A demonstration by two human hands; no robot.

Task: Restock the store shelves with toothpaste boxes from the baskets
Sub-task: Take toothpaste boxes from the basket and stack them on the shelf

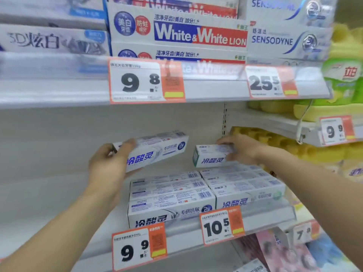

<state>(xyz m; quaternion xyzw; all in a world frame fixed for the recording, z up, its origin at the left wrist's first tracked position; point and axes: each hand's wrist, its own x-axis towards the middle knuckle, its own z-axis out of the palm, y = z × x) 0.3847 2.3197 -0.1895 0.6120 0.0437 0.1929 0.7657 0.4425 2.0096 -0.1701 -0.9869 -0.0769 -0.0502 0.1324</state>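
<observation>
My left hand (107,163) grips a white and blue toothpaste box (157,149) by its left end, holding it tilted in the air above the middle shelf (184,230). My right hand (240,149) holds a second white box with a green end (211,157) above the right-hand stack. Below them lie two stacks of the same boxes: a blue-marked stack (169,197) on the left and a green-marked stack (245,185) on the right. No basket is in view.
The upper shelf (206,89) carries White & White boxes (198,34), Sensodyne boxes (284,40) and 3D boxes (51,42). Orange price tags (139,250) hang on the shelf rails. Yellow and green packs (343,79) fill the bay to the right. Bare shelf lies left of the stacks.
</observation>
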